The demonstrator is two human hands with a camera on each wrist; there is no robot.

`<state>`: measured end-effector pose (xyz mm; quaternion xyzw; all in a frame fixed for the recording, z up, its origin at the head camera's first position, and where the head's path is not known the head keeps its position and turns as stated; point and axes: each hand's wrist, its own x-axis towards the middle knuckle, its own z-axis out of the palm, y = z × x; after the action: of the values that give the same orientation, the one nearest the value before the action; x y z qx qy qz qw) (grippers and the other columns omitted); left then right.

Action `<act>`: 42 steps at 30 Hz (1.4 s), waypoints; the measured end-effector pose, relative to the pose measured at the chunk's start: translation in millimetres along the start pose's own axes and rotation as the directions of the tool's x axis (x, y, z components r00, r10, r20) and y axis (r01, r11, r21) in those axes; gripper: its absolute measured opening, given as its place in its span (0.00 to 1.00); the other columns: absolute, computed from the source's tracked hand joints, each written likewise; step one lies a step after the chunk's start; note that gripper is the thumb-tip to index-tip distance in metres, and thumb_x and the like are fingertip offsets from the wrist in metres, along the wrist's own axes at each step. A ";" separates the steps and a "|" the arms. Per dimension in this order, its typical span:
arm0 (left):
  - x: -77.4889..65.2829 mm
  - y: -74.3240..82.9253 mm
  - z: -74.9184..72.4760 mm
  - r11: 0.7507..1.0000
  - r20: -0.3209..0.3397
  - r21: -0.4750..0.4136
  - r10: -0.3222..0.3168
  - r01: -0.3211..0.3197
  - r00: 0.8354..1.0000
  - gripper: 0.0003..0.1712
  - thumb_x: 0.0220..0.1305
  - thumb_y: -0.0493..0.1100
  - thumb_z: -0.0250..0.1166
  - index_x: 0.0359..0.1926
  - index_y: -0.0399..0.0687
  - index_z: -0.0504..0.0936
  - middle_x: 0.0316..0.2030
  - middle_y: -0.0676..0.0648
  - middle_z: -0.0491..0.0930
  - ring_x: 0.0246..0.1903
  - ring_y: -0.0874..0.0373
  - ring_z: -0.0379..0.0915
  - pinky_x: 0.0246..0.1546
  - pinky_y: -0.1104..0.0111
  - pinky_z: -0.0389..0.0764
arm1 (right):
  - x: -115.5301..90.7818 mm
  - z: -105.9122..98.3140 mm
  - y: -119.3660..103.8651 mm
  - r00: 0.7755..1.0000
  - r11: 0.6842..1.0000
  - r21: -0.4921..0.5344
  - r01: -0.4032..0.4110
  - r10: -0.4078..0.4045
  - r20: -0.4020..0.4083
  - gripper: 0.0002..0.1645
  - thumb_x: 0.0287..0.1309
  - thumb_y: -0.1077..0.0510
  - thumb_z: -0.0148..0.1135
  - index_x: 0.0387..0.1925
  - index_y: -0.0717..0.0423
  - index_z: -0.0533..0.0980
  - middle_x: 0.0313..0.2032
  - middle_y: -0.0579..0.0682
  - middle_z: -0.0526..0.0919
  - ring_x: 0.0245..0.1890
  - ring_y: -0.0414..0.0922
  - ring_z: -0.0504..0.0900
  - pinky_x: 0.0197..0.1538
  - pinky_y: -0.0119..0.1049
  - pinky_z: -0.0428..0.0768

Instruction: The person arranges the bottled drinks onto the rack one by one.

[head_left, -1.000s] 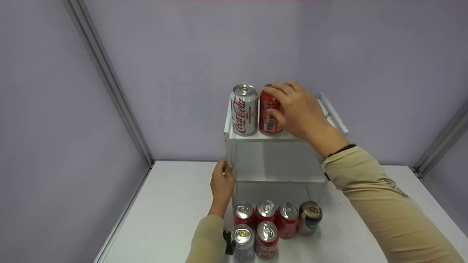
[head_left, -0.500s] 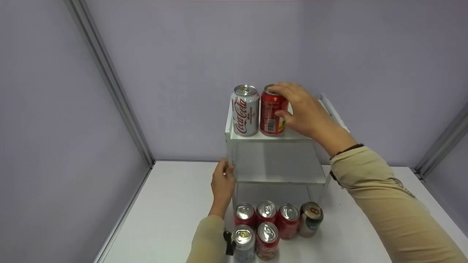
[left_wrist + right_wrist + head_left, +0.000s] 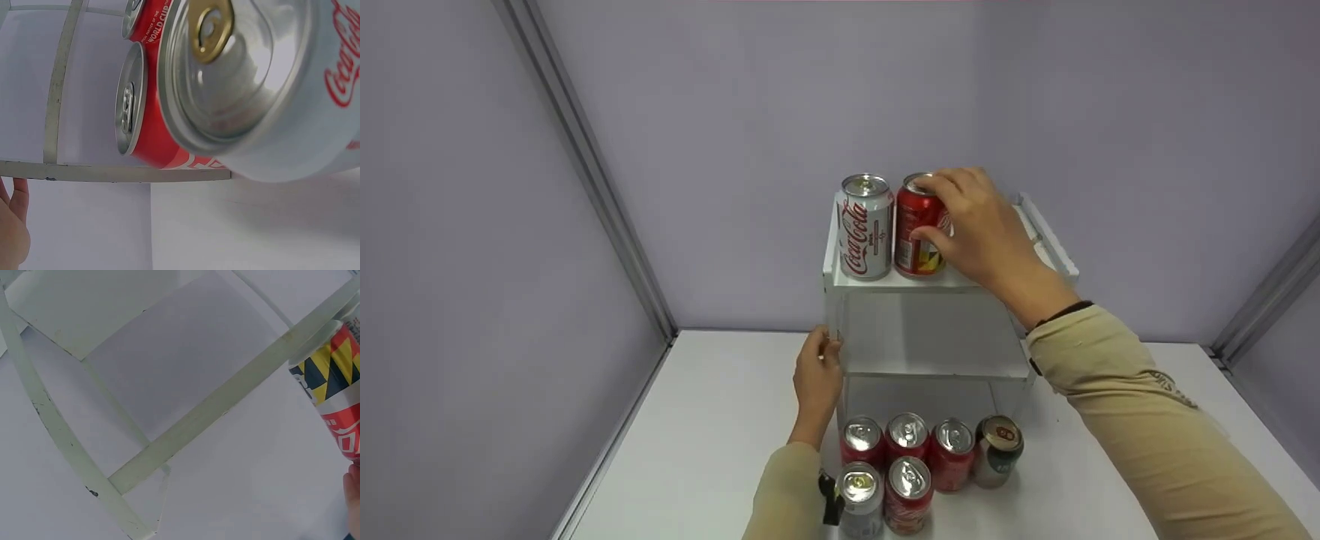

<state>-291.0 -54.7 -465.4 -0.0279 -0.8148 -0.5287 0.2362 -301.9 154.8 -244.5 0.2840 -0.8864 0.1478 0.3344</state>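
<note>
Showing nearest, at bottom centre of the head view, six cans [image 3: 909,478] upright on the white table [image 3: 720,420], set close together at the front of the rack [image 3: 934,334], presumably for easy reach. Beyond, left of centre, pinching the rack's left post with the left hand [image 3: 817,382], likely to steady it, with thumb and fingers bent in and only slightly apart. Farther, at upper centre, holding the red can [image 3: 910,214] upright on the top shelf [image 3: 964,281] with the right hand [image 3: 984,234], thumb on the front, fingers over the rim, spread about can-wide; probably gripped high for guiding without lifting. Just left, seeing a white can [image 3: 864,232], perhaps lined up with it. Behind, finding only pale wall [image 3: 780,90].
</note>
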 end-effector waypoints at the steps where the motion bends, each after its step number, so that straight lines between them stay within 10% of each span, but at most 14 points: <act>1: 0.1 -0.2 0.2 1.000 -0.005 -0.001 0.004 -0.004 1.000 0.09 0.64 0.50 0.53 0.33 0.50 0.70 0.35 0.51 0.78 0.37 0.57 0.74 0.31 0.63 0.75 | -0.1 0.4 0.3 1.000 1.000 0.003 0.000 0.000 -0.002 0.33 0.49 0.52 0.70 0.57 0.56 0.70 0.52 0.56 0.73 0.55 0.52 0.67 0.57 0.46 0.68; 16: 1.6 -6.1 -0.1 0.998 -0.007 -0.051 0.026 -0.027 1.000 0.10 0.63 0.50 0.54 0.33 0.49 0.72 0.30 0.51 0.74 0.32 0.59 0.71 0.29 0.65 0.74 | -11.9 5.1 12.6 0.994 0.999 0.045 0.017 -0.022 0.112 0.46 0.49 0.62 0.69 0.67 0.45 0.57 0.67 0.50 0.58 0.67 0.51 0.56 0.62 0.50 0.63; 31: 3.5 0.3 -9.2 0.886 0.135 -0.381 -0.230 0.265 0.964 0.20 0.63 0.52 0.61 0.47 0.41 0.78 0.44 0.44 0.78 0.46 0.54 0.72 0.50 0.62 0.73 | -6.0 6.1 9.9 0.996 0.997 -0.034 0.068 -0.066 0.053 0.44 0.45 0.61 0.72 0.64 0.50 0.62 0.61 0.54 0.66 0.62 0.52 0.63 0.61 0.48 0.65; 42: 4.1 9.0 -10.7 0.869 0.109 -0.412 -0.250 0.273 0.962 0.21 0.62 0.50 0.62 0.48 0.39 0.77 0.45 0.44 0.76 0.46 0.53 0.73 0.49 0.64 0.75 | 0.5 9.7 -4.7 0.999 0.984 -0.176 -0.011 0.019 0.039 0.42 0.44 0.52 0.73 0.61 0.45 0.64 0.57 0.58 0.68 0.58 0.56 0.65 0.54 0.53 0.67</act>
<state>-288.1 -61.0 -452.6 0.0183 -0.6826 -0.7190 0.1292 -304.3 146.5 -250.9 0.2497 -0.9047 0.0660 0.3389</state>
